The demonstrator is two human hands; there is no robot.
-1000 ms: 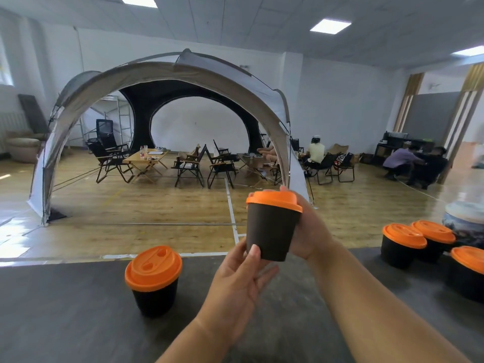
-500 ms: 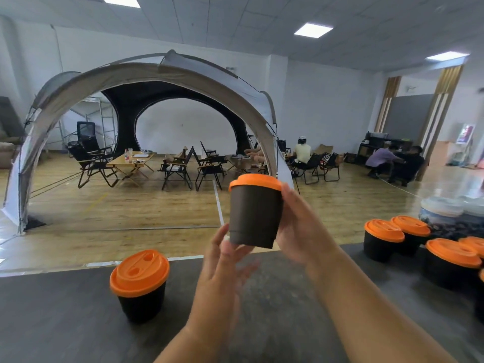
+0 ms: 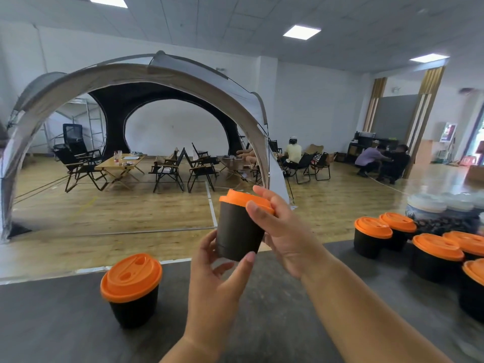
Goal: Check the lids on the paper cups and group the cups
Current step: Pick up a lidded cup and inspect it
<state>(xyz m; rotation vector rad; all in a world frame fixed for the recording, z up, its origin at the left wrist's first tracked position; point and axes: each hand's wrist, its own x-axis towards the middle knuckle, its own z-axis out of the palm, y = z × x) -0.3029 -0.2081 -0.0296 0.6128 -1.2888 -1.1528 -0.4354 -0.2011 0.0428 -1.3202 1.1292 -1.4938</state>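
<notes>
Two hands hold a black paper cup (image 3: 238,231) above the bench (image 3: 52,323) at centre frame, both grips closed on it: the left hand (image 3: 217,279) pinches its base, the right hand (image 3: 285,237) wraps its wall, thumb on the orange lid (image 3: 241,199). The lid check looks under way. Next the cup probably needs setting upright among the lidded cups (image 3: 434,255) at right, apart from the lone cup (image 3: 132,289) at lower left.

No readable text, label, brand, number or sign shows anywhere.

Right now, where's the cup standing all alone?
In the head view, the lone cup stands on the dark table at the left, left of the left hand and the held cup.
</notes>
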